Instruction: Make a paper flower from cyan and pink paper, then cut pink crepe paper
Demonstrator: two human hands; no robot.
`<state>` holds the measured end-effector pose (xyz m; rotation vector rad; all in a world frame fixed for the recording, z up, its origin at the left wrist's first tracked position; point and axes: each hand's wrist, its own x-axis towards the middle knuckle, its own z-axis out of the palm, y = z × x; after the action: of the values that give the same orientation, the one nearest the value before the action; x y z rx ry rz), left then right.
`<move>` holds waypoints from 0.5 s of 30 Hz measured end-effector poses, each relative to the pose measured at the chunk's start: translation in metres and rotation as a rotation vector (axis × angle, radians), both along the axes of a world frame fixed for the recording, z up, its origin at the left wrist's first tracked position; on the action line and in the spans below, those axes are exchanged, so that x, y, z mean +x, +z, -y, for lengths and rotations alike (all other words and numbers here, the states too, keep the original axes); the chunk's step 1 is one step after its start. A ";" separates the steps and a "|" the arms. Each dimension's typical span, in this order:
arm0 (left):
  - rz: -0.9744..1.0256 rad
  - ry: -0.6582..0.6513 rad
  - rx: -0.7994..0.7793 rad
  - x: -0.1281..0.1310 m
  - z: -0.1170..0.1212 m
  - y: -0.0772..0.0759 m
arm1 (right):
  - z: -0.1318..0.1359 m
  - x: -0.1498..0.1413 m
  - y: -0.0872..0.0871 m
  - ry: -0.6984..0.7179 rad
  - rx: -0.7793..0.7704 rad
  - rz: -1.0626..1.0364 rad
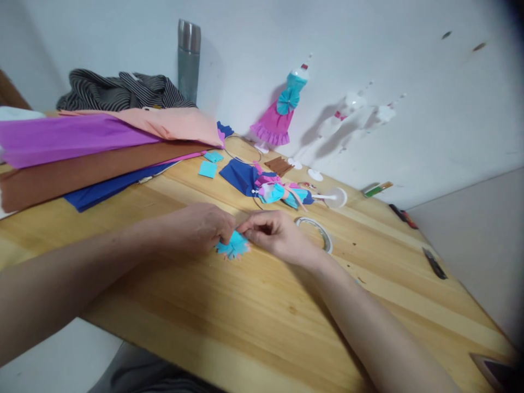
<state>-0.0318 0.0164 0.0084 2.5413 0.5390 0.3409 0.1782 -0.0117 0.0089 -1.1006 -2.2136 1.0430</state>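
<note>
pinched closely together, the fingertips of the left hand (204, 228) and of the right hand (275, 233) have hold of the light-blue pleated paper (233, 247), covering its upper part. in the head view, this paper is around the middle of the table (254, 311); its jagged, peach-tipped border fans toward the near edge, but its long axis i cannot tell. open wood runs from there to the near edge. a tape roll (317, 222) is just beside the right hand; a black cutter (434, 263) lies near the right edge.

Rosette (233, 248) is matt ppr, table (262, 311) smooth wd.
</note>
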 end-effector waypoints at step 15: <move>0.224 0.514 -0.053 -0.001 -0.005 0.010 | 0.007 -0.012 -0.002 -0.129 0.341 0.366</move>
<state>-0.0326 0.0210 0.0186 2.2437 1.0917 0.7696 0.1660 -0.0185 0.0066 -1.3319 -2.4383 0.4095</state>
